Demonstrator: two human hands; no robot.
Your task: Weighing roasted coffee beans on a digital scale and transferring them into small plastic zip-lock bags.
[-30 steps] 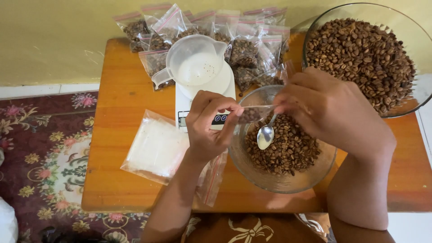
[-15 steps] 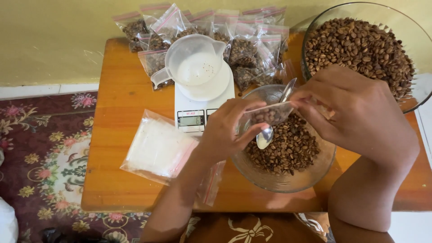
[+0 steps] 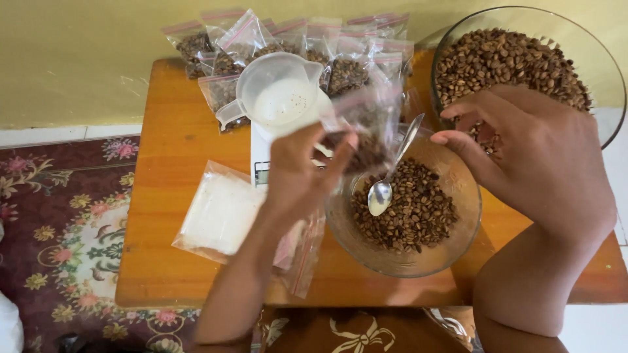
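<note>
Above the small glass bowl [image 3: 405, 216] of brown beans, a clear zip bag [image 3: 364, 127] partly filled with beans is held up by the left hand [image 3: 302, 171], whose grip is clamped on the bag. Just beside it, the right hand [image 3: 530, 160] is kept loosely spread, its grip apart and closed on nothing. A metal spoon [image 3: 387, 180] is left resting in the bowl. Behind, a white measuring cup [image 3: 278, 98] is seen on a scale, with filled bags [image 3: 327, 49] stacked at the tabletop's [image 3: 167, 144] far edge.

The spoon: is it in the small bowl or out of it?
In: the spoon rests with its head on the beans, handle leaning on the small bowl's rim; neither hand holds it.
</note>
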